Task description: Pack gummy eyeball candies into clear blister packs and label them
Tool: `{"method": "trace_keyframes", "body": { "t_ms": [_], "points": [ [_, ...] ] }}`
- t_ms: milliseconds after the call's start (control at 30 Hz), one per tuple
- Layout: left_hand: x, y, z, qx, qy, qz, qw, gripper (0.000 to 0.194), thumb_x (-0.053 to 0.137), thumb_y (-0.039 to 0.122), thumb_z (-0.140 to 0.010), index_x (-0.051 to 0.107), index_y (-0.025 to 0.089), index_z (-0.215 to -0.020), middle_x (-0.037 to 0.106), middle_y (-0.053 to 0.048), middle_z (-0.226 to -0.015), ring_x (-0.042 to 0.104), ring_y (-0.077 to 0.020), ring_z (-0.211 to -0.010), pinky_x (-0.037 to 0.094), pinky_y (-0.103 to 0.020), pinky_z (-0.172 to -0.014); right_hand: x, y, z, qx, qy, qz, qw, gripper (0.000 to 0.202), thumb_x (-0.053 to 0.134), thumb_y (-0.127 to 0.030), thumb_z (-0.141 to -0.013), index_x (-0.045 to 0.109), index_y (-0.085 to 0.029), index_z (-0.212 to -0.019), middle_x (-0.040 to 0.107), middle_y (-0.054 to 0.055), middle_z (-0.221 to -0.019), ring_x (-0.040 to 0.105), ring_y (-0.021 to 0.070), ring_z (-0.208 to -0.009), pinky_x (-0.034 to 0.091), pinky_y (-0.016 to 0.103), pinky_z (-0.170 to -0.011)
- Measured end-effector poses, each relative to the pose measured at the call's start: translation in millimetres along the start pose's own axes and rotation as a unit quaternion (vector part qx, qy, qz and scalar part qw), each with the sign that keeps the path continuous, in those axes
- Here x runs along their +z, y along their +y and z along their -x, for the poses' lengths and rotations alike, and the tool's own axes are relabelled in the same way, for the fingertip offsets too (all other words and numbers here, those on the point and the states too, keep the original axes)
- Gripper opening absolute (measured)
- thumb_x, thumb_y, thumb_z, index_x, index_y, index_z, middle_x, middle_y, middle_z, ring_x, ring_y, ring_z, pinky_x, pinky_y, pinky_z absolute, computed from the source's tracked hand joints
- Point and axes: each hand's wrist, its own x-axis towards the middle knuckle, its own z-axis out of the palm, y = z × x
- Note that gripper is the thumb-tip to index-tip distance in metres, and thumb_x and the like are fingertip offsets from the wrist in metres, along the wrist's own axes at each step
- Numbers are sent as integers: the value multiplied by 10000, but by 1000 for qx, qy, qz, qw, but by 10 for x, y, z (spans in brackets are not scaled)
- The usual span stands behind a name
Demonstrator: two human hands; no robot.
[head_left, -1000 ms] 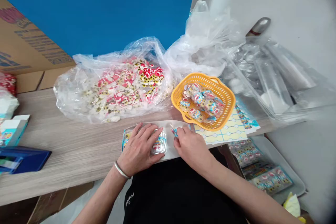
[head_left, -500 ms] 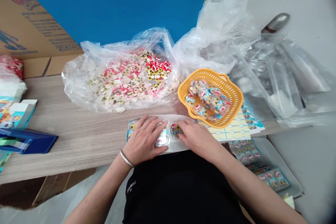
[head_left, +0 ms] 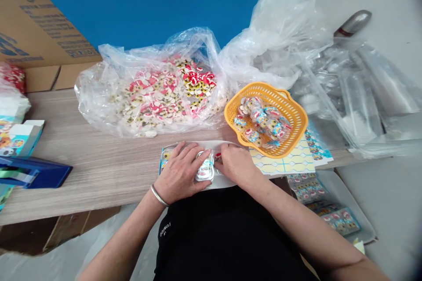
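A white backing sheet (head_left: 224,181) lies at the table's front edge, with clear plastic packs printed in blue on it. My left hand (head_left: 181,169) rests on the sheet with its fingers stretched out. Between its thumb and forefinger shows a clear blister pack (head_left: 205,167). Another printed pack (head_left: 165,156) sticks out beyond its left side. My right hand (head_left: 238,162) has its fingers curled down at the sheet's right part. Beside its fingertips a red and white piece (head_left: 217,156) shows in part; what the fingers grip is hidden.
Behind my hands lies a clear bag (head_left: 108,96) of small red, white and yellow pieces. A yellow basket (head_left: 295,118) with several packs stands to the right, on sticker sheets (head_left: 298,158). A blue tape dispenser (head_left: 49,172) stands left. Plastic bags (head_left: 359,105) fill the right corner.
My right hand has turned and its fingers have curled further in over the small pack, now mostly covering it. My left hand stays where it was on the sheet.
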Motion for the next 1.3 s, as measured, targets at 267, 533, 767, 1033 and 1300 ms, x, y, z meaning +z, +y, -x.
{"method": "trace_keyframes", "body": {
  "t_ms": [267,533,767,1033,1300],
  "points": [
    [5,2,-1,-7,1,-1,1000,752,714,479,-823,463,170,-1461,573,-145,-1379,458,-340,-1349,219,-551,-1212,46,-13,100,17,16,-12,1000,255,570,-315,-958,562,-123,-1126,674,155,-1071,697,284,-905,516,352,-729],
    [-1,-1,3,-4,5,3,1000,749,710,492,-833,461,173,-1463,574,-143,-1383,458,-339,-1350,218,-556,-1212,25,56,186,-52,-9,6,999,271,577,-171,-931,585,-125,-1197,621,152,-1154,649,291,-1010,501,368,-835],
    [3,-6,-4,-7,7,12,1000,748,720,483,-822,471,183,-1461,575,-140,-1377,460,-343,-1349,235,-568,-1205,75,90,146,-55,-6,-94,994,414,609,-166,-902,541,-119,-1307,559,151,-1305,617,261,-1099,479,342,-922],
    [10,-16,-9,1,4,2,1000,779,725,491,-814,456,169,-1469,580,-142,-1367,460,-342,-1348,223,-557,-1209,98,-3,39,-21,-25,-36,999,401,588,-289,-926,531,-222,-1317,617,127,-1171,680,273,-920,495,349,-757],
    [12,-22,-13,1,4,9,1000,769,715,498,-821,454,182,-1471,575,-148,-1378,465,-344,-1343,240,-559,-1200,83,23,64,12,-24,-90,996,246,566,-227,-935,547,-138,-1163,677,137,-1102,671,271,-1013,471,334,-828]
  ]
}}
